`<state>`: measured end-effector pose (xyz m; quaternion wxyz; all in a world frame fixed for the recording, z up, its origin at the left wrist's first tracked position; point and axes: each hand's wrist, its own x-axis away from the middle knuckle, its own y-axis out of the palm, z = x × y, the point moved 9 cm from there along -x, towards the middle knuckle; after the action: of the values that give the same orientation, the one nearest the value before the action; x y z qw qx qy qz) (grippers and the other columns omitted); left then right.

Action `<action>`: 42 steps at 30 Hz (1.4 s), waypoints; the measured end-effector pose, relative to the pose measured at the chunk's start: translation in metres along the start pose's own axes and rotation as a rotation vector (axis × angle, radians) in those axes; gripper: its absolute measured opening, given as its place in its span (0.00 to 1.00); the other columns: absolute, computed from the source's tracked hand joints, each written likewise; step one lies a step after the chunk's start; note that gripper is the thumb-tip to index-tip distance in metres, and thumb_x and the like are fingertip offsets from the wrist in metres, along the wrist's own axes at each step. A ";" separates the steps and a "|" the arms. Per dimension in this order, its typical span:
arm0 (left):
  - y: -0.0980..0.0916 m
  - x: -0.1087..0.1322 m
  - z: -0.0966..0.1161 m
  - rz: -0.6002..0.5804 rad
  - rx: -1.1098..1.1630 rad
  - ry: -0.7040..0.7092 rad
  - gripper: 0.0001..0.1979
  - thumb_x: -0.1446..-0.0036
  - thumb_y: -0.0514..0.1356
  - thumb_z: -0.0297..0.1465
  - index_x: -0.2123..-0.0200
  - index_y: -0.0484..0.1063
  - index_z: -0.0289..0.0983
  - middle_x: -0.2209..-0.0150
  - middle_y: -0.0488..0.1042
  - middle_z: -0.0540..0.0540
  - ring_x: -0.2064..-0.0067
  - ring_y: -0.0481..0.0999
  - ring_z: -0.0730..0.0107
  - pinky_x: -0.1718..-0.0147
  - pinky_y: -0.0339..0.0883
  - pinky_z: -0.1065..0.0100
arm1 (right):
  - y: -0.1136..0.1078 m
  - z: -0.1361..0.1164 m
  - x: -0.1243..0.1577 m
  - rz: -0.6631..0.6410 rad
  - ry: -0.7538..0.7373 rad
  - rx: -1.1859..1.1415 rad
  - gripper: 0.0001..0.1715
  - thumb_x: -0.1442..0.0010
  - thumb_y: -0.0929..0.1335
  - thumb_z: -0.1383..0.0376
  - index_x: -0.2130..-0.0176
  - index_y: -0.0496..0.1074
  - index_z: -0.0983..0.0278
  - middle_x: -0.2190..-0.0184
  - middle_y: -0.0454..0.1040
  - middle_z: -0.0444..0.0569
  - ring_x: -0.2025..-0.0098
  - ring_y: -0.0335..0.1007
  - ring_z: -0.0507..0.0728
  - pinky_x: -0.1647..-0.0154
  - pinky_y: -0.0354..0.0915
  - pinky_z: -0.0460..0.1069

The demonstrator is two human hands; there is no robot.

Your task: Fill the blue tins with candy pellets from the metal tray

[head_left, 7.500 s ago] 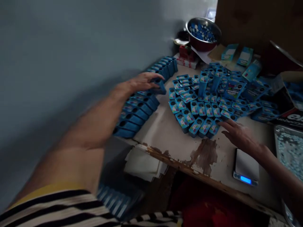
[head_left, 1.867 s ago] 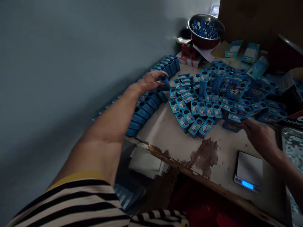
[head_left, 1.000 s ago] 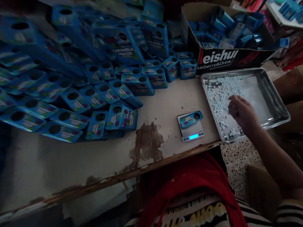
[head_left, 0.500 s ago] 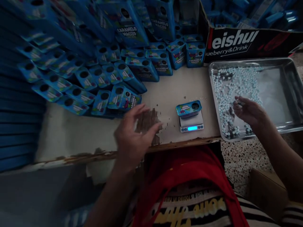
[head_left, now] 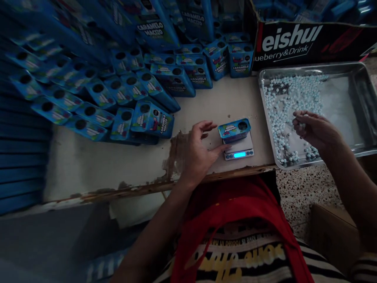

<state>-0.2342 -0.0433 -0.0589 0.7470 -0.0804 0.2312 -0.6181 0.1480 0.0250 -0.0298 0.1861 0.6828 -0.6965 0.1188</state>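
A small blue candy box [head_left: 234, 129] with a dark round hole in its top stands on a digital scale [head_left: 240, 148] whose display glows blue. My left hand [head_left: 202, 149] reaches to the box's left side, thumb and fingers apart, the thumb tip by the scale's plate; nothing is held in it. Over the metal tray [head_left: 347, 157] is my right hand [head_left: 313, 129], fingers pinched together with small pale candies between them. Loose pale blue and white candies [head_left: 306, 92] cover the tray's left half.
Many blue candy boxes [head_left: 153, 122] stand in rows at the left and back of the worn white table [head_left: 112, 169]. Behind the tray is a black carton [head_left: 294, 47] full of blue packs. The table's front edge is chipped.
My left hand has moved right, from near the rows of boxes to the box on the scale. My right hand stays over the tray, its fingers closed on candies.
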 end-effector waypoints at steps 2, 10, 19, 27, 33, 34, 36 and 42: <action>0.005 -0.002 0.001 0.000 0.008 0.015 0.40 0.45 0.79 0.50 0.37 0.69 0.41 0.40 0.80 0.38 0.37 0.82 0.49 0.40 0.79 0.50 | -0.007 -0.006 0.002 0.010 -0.037 0.016 0.09 0.39 0.82 0.67 0.63 0.80 0.61 0.69 0.77 0.44 0.71 0.70 0.48 0.75 0.68 0.41; 0.013 -0.003 -0.001 -0.015 -0.015 -0.023 0.40 0.49 0.80 0.52 0.39 0.72 0.43 0.40 0.80 0.40 0.38 0.82 0.49 0.38 0.78 0.50 | 0.016 -0.006 0.010 -0.055 0.012 -0.024 0.09 0.38 0.81 0.68 0.62 0.79 0.61 0.68 0.77 0.45 0.72 0.68 0.47 0.74 0.68 0.41; 0.037 -0.031 0.040 -0.172 0.029 0.169 0.17 0.34 0.72 0.38 0.45 0.79 0.44 0.50 0.82 0.45 0.47 0.82 0.55 0.43 0.77 0.57 | 0.027 -0.039 0.015 0.081 -0.334 0.335 0.17 0.48 0.83 0.75 0.63 0.83 0.57 0.48 0.82 0.50 0.42 0.78 0.63 0.52 0.76 0.53; 0.094 -0.076 0.154 -0.393 -0.160 0.646 0.12 0.25 0.61 0.36 0.45 0.83 0.47 0.45 0.79 0.42 0.36 0.75 0.47 0.29 0.64 0.42 | 0.072 0.032 -0.005 -0.109 -0.069 -0.471 0.19 0.31 0.76 0.46 0.56 0.78 0.57 0.58 0.82 0.48 0.53 0.79 0.60 0.51 0.79 0.56; 0.126 -0.088 0.146 -0.385 -0.181 0.604 0.10 0.27 0.63 0.33 0.49 0.84 0.48 0.49 0.79 0.43 0.39 0.74 0.47 0.27 0.58 0.38 | 0.073 0.057 -0.033 -0.042 0.042 -0.731 0.16 0.26 0.71 0.50 0.60 0.72 0.58 0.66 0.78 0.47 0.59 0.78 0.58 0.55 0.79 0.53; 0.122 -0.090 0.140 -0.330 -0.179 0.599 0.11 0.27 0.64 0.32 0.49 0.85 0.49 0.48 0.79 0.43 0.40 0.75 0.47 0.28 0.60 0.39 | 0.071 0.059 -0.035 -0.033 0.061 -0.749 0.16 0.26 0.71 0.51 0.61 0.71 0.58 0.66 0.78 0.48 0.60 0.78 0.59 0.56 0.80 0.54; 0.113 -0.092 0.129 -0.244 -0.148 0.591 0.11 0.28 0.65 0.33 0.47 0.86 0.52 0.49 0.80 0.44 0.43 0.76 0.49 0.31 0.64 0.42 | 0.070 0.062 -0.036 -0.022 0.096 -0.792 0.14 0.25 0.69 0.52 0.60 0.70 0.57 0.65 0.78 0.48 0.60 0.78 0.60 0.56 0.81 0.55; 0.098 -0.093 0.081 -0.139 0.094 0.289 0.16 0.37 0.75 0.42 0.48 0.84 0.44 0.51 0.81 0.45 0.47 0.81 0.56 0.42 0.77 0.56 | 0.075 0.061 -0.026 -0.032 0.186 -0.831 0.12 0.22 0.66 0.57 0.56 0.75 0.60 0.59 0.79 0.54 0.54 0.80 0.61 0.52 0.82 0.54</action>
<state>-0.1237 0.0539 -0.0046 0.6643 0.0287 0.3011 -0.6836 0.0676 0.0255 -0.0894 0.5094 0.5470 -0.6545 -0.1137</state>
